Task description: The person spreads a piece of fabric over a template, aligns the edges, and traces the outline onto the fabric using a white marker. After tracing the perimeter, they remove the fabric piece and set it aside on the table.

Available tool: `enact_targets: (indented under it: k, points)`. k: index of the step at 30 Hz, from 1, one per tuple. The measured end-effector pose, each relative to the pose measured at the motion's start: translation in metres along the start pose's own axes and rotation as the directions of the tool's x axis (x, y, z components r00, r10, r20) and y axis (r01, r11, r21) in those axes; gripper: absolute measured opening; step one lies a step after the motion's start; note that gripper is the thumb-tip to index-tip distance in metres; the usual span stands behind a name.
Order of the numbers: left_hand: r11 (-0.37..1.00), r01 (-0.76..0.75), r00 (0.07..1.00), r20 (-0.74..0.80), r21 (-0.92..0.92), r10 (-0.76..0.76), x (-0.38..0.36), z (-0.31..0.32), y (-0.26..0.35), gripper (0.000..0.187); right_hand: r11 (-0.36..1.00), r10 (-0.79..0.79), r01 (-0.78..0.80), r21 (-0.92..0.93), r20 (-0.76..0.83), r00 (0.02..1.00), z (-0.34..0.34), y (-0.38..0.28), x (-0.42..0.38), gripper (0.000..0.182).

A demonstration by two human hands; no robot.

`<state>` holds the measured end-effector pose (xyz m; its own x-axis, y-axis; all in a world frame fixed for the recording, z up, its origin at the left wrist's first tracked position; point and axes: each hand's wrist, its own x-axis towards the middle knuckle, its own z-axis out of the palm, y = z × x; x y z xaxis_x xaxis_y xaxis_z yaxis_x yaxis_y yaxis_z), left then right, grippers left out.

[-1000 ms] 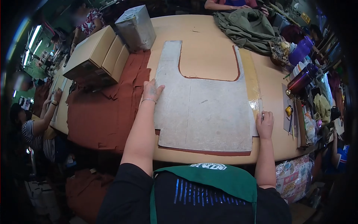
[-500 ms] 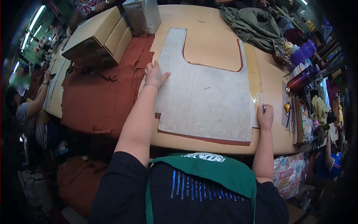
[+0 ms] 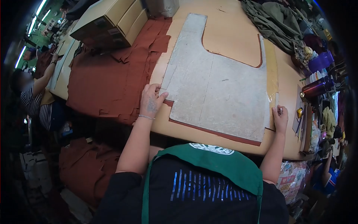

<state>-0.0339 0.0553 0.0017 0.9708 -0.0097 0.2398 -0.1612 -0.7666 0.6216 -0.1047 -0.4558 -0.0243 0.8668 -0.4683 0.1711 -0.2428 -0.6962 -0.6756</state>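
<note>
A large flat grey template (image 3: 223,93) with a deep cut-out on its far side lies on the table, with reddish-brown fabric (image 3: 216,137) showing along its near edge. My left hand (image 3: 151,100) is at the template's left side near the lower corner, thumb and bent fingers closed on the edge. My right hand (image 3: 281,118) is closed beside the template's right edge, by a yellow strip (image 3: 272,67). A small pale thing shows between its fingers, too small to name. A narrow pale strip (image 3: 276,99) lies just above those fingers.
Reddish-brown cloth (image 3: 108,82) is piled at left, with a cardboard box (image 3: 108,22) on it. Dark green cloth (image 3: 274,22) lies at the back right. A dark bottle (image 3: 317,86) and purple container (image 3: 321,59) stand at right. A co-worker (image 3: 33,89) works at far left.
My left hand has slid along the template's left edge toward me, down to near its lower corner. My right hand stays beside the right edge. The view has shifted.
</note>
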Motion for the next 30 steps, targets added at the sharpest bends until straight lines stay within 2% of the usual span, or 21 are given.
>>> enact_targets:
  k: [8,9,20,25,30]
  points:
    - [0.998,0.025,0.999,0.045,-0.062,-0.023,0.004,-0.001,0.0,0.034,1.0,0.029,-0.029,0.006,-0.013,1.0,-0.003,-0.014,-0.004,0.027]
    - [0.998,0.032,0.998,0.052,-0.061,-0.029,0.005,-0.002,0.0,0.034,0.999,0.018,-0.019,-0.041,-0.012,1.0,-0.005,-0.016,-0.005,0.027]
    - [0.994,0.06,0.993,0.11,-0.089,-0.05,0.008,-0.002,-0.002,0.034,0.999,0.006,-0.004,0.049,-0.05,0.999,-0.003,-0.014,-0.007,0.03]
    - [0.994,0.104,0.974,0.204,-0.02,-0.098,0.015,-0.011,0.006,0.036,0.999,0.027,-0.026,0.031,-0.056,0.998,-0.004,-0.022,-0.009,0.03]
    - [0.995,0.1,0.967,0.234,0.001,-0.097,0.018,-0.013,0.005,0.035,0.998,0.054,-0.053,0.017,-0.073,0.996,-0.003,-0.026,-0.01,0.03]
